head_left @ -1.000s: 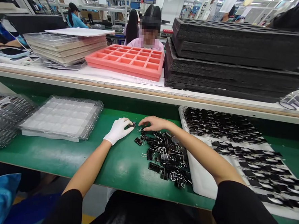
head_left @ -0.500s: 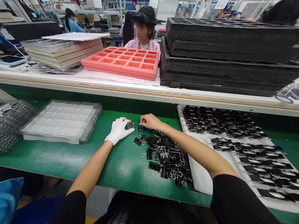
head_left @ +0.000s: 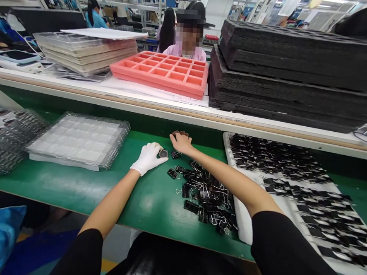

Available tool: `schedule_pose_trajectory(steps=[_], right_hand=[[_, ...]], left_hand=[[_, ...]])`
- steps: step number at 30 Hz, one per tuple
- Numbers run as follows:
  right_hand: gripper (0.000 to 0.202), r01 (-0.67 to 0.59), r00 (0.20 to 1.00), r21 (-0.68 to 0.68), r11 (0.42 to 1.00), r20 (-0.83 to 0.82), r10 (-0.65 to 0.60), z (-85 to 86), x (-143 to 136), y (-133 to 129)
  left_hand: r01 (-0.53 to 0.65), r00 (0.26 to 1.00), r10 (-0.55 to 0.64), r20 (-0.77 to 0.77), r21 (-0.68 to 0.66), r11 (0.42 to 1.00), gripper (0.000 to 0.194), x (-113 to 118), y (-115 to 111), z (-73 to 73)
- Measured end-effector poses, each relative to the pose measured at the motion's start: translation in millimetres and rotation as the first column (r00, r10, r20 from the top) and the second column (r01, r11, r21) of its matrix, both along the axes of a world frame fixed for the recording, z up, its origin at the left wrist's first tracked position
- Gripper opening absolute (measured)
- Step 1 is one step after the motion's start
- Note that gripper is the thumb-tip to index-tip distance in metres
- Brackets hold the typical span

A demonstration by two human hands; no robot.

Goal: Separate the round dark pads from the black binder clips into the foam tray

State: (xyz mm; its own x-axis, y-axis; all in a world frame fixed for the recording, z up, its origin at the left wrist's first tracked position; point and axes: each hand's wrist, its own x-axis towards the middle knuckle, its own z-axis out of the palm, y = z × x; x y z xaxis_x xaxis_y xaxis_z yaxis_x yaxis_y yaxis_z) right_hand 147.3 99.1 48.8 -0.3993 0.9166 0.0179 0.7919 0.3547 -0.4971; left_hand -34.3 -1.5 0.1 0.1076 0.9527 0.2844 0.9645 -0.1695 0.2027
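Note:
My left hand (head_left: pixel 148 157), in a white glove, pinches a small round disc-like part (head_left: pixel 163 153) above the green bench. My bare right hand (head_left: pixel 182 143) reaches to the back of the bench, fingers bent over some small brownish round pieces (head_left: pixel 180 133); whether it grips any of them is hard to see. One black binder clip (head_left: pixel 176 154) lies just below my right hand, between the two hands. A heap of black binder clips (head_left: pixel 203 192) with silver handles spreads over the bench in front of my right forearm.
Clear plastic trays (head_left: pixel 77 141) are stacked at the left. On the right, a white tray (head_left: pixel 243 224) holds rows of black pieces. The shelf (head_left: pixel 136 103) bears a red foam grid (head_left: pixel 162 72) and black foam stacks (head_left: pixel 286 90). A person in pink (head_left: pixel 184 51) is beyond.
My right hand has moved off the single binder clip and back to the brownish pieces, its fingers now more spread. My left hand still holds the round part. The camera view has shifted and tilted.

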Motion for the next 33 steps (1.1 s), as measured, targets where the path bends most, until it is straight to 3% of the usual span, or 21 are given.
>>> schedule_pose_trajectory(steps=[6,10,20,33], right_hand=[[0.057,-0.046,0.997,0.023,0.999,0.057,0.044,-16.0,-15,0],[0.061,-0.011,0.999,-0.059,0.998,0.047,0.014,-24.1,-14,4],[0.065,0.084,0.996,-0.075,0.994,0.013,-0.084,-40.7,-5,11],[0.062,0.161,0.986,-0.076,0.984,-0.021,-0.163,-47.3,-5,14]], left_hand=[[-0.004,1.0,0.004,-0.009,-0.013,1.0,0.04,0,-1,-1.4],[0.027,1.0,-0.027,0.008,-0.021,0.999,0.042,1,-2,-2.5],[0.052,0.999,-0.052,-0.016,-0.022,0.998,0.044,11,-1,2.0],[0.089,0.995,-0.089,-0.032,-0.028,0.996,0.045,25,8,0.4]])
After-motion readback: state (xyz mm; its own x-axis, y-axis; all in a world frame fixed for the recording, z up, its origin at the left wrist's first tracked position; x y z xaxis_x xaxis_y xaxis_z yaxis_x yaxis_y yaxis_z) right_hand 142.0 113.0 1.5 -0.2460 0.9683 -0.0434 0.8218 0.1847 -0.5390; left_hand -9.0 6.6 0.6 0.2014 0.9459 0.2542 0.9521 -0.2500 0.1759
